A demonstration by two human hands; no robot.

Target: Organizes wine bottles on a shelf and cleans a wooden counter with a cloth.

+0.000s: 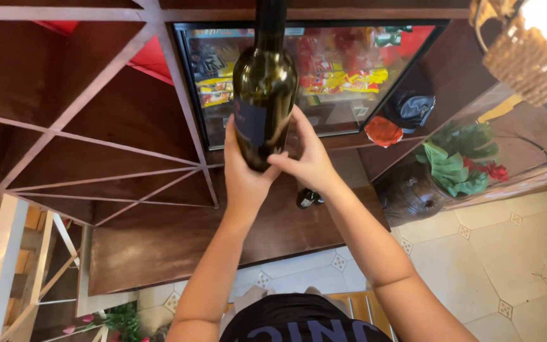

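Before the dark wooden shelf unit (128, 126) with slanted dividers, the left hand (243, 172) and right hand (311, 158) are clasping a dark green glass wine bottle (264, 88) aloft by its base, seemingly not yet shelved.

dark blue label (250, 120) on bottle front | yellow/red snack pkgs (343, 81) in glass case behind

Glass-fronted snack cabinet (349, 76) (woven lampshade (527, 60) nearby)
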